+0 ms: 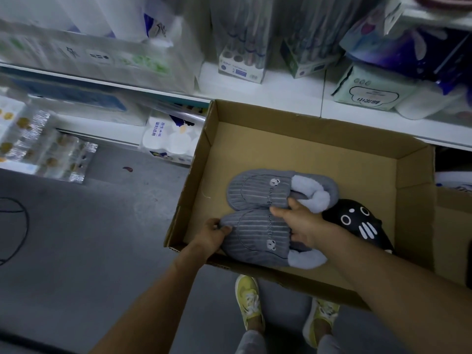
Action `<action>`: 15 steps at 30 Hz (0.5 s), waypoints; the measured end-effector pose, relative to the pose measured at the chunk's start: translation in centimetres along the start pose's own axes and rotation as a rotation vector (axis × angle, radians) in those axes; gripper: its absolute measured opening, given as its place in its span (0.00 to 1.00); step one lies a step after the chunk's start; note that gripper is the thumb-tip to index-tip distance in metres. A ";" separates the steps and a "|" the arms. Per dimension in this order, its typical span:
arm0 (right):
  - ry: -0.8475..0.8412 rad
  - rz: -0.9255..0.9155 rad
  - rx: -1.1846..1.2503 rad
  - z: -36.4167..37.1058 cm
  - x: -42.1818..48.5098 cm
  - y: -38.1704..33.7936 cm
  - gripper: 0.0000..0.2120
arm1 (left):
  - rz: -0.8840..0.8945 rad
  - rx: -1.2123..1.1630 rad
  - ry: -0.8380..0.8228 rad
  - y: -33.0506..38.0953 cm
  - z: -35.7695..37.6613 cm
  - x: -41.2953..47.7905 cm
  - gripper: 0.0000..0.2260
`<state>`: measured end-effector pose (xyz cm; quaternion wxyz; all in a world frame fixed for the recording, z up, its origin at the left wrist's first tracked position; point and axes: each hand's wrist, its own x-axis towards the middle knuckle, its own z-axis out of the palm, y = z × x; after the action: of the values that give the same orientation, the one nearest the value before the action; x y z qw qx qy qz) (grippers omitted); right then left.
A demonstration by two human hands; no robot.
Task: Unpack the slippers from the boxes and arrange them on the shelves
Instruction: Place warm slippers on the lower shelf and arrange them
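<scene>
In the box (281, 146), left hand (212, 233) and right hand (304, 226) grip grey slippers (255, 192) beside a black slipper (357, 223)

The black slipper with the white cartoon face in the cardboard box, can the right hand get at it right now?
Probably yes, once freed. The black cartoon-face slipper lies uncovered right beside the right hand, but that hand grips the grey striped plush slippers, so it must let go first.
</scene>
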<state>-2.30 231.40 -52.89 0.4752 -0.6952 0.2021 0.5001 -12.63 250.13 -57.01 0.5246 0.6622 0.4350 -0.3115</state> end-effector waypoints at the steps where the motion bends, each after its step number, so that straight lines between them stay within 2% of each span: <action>1: 0.043 -0.016 0.082 0.6 0.4 0.1 0.19 | -0.005 -0.013 -0.006 0.0 0.0 0.0 0.21; 4: 0.295 -0.115 0.141 2.1 0.8 0.2 0.17 | -0.036 -0.077 -0.033 0.2 -0.4 -0.9 0.21; 7: 0.421 -0.168 0.109 2.2 -0.6 0.1 0.13 | -0.052 -0.224 -0.066 0.8 -1.1 -2.2 0.18; 11: 0.379 -0.231 0.101 0.7 -4.3 -1.0 0.10 | 0.056 -0.368 -0.008 3.4 -2.2 -4.8 0.14; 15: 0.312 -0.301 0.045 -2.8 -8.2 -2.1 0.11 | 0.235 -0.427 -0.022 7.4 -1.7 -8.9 0.18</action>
<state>-2.68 228.38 -44.55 0.5229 -0.7756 0.1784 0.3053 -9.84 249.04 -45.66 0.6901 0.5788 0.4052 -0.1567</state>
